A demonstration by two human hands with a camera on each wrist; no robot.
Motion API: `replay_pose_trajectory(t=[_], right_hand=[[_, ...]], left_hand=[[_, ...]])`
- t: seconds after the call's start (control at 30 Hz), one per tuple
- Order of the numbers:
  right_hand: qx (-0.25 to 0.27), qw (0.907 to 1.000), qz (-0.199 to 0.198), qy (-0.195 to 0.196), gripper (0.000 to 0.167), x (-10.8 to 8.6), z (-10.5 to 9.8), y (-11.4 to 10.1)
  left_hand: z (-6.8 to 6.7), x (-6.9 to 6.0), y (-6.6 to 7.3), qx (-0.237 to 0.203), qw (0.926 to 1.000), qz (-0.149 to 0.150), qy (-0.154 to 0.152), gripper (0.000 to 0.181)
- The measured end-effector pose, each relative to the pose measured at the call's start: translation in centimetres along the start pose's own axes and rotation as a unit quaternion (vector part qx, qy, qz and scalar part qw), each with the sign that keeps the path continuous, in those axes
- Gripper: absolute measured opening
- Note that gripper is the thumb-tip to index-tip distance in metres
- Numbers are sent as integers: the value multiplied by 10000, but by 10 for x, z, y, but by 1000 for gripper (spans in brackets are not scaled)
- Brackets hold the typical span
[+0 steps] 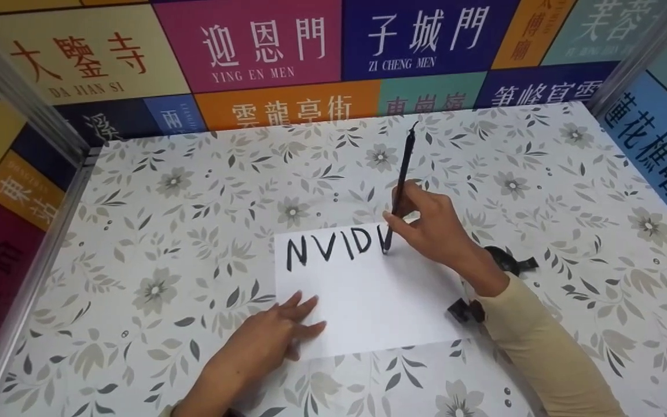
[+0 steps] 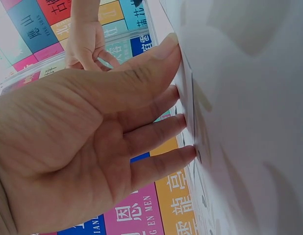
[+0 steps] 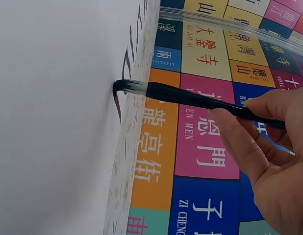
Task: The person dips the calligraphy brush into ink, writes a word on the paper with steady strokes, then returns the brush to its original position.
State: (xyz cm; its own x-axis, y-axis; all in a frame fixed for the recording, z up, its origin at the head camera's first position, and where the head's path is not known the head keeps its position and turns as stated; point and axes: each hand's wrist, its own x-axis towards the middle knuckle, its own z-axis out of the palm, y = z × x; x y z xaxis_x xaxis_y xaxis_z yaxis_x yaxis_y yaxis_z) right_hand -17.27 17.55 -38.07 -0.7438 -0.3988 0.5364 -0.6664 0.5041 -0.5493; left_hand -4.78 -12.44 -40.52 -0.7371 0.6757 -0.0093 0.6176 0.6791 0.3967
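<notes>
The paper (image 1: 368, 301) lies flat on the bench (image 1: 212, 278), which has a floral pattern. Black lettering (image 1: 326, 253) runs along its upper part: N, V, I, D, then a slanted stroke. The right hand (image 1: 435, 226) pinches the brush (image 1: 404, 165) between thumb and fingers, handle tilted slightly. The bristles contact the paper at the lower end of the last stroke; the right wrist view shows them bent there. The left hand (image 1: 272, 330) is spread, fingers extended and apart, fingertips at the paper's lower left. A round black object (image 1: 500, 259) and a black block (image 1: 459, 311) flank the right wrist; their supports cannot be determined. Colored panels (image 1: 264, 43) stand behind the bench.
</notes>
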Motion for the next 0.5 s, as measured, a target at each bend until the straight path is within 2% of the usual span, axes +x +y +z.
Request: replay_pose_trajectory(t=[0.1,0.3,0.5], right_hand=[[54,9999,82,-79,18,0,-1,-2],[189,9995,158,-177,17,1,-2,-4],[189,9994,117,-249,18,0,-3,-6]], left_hand=[[0,0,0,10,10000,36,11,56],[-3,1,1,-128,9994,-199,-253,56],[-3,1,2,-134,9992,-234,-290,56]])
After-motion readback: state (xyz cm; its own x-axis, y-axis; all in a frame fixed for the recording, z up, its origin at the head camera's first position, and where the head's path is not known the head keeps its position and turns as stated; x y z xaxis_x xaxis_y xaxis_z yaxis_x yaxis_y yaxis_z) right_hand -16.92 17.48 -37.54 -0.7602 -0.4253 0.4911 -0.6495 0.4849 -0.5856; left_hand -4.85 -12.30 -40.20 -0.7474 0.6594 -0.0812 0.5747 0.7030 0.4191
